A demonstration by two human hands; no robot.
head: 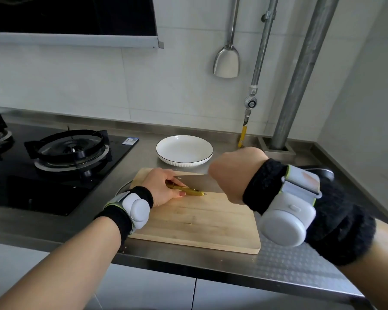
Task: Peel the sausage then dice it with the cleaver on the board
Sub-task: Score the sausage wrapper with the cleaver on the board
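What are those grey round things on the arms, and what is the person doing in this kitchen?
This picture comes from a camera worn on the person's head, looking down at their own arms. The grey round devices are strapped over black wristbands; what they do is not visible.

The left hand presses a thin yellow-wrapped sausage onto the pale wooden cutting board. The right hand holds a steel cleaver, its blade above the sausage.

Behind the board sits an empty white plate with a dark rim. A black gas stove is to the left, and a metal spatula hangs on the wall.
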